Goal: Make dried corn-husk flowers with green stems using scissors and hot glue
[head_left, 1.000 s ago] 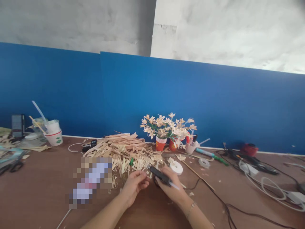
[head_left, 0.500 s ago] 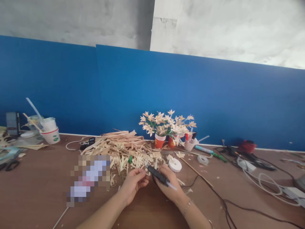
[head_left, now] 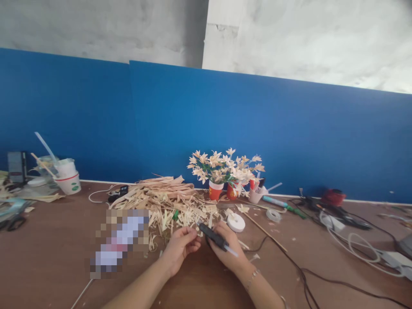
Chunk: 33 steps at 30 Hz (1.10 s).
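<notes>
Pale flowers (head_left: 223,165) stand assembled in red cups (head_left: 215,194); strips (head_left: 170,189) lie loose.
Right hand (head_left: 231,246) wrapped round glue gun (head_left: 212,236); left hand (head_left: 181,248) half curled, any hold too small to tell.

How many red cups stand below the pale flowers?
2: the left red cup near the blue panel; beside it, the right red cup, partly covered by flowers. More may be hidden.

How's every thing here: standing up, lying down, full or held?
Black plastic glue gun: held, translucent stick jutting out.
Bare right hand: closed around gun.
Bare left hand: pinched, contents unclear.
White-rimmed red paper cup: upright, holding pale flowers.
Pale dry strips: heaped loosely.
White round roll: lying flat.
Clear tape roll: flat.
</notes>
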Motion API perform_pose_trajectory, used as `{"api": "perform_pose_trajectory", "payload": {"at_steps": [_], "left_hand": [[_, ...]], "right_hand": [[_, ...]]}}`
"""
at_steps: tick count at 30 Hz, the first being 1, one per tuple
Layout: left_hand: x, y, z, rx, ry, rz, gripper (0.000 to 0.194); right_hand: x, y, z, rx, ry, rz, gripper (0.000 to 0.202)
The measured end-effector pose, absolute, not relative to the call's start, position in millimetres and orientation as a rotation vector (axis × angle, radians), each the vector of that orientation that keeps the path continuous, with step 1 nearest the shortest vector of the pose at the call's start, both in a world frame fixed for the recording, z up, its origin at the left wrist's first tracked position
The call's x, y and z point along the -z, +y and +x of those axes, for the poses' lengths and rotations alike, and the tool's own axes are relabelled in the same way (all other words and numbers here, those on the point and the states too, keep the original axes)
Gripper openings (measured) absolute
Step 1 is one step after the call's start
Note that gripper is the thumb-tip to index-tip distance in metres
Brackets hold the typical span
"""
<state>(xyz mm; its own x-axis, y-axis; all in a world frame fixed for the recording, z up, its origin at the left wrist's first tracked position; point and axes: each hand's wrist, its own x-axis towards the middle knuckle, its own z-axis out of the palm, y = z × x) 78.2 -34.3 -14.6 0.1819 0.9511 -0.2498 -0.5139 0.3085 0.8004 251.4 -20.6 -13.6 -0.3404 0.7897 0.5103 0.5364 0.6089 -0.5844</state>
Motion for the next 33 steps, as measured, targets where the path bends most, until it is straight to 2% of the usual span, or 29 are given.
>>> {"api": "perform_pose_trajectory", "payload": {"at_steps": [33], "left_hand": [[11.4,-36.5,77.0,-1.127,0.841,0.643,0.02]], "right_hand": [[15.7,-20.6,252.3,-0.401,-2.023,-1.043,0.012]]}}
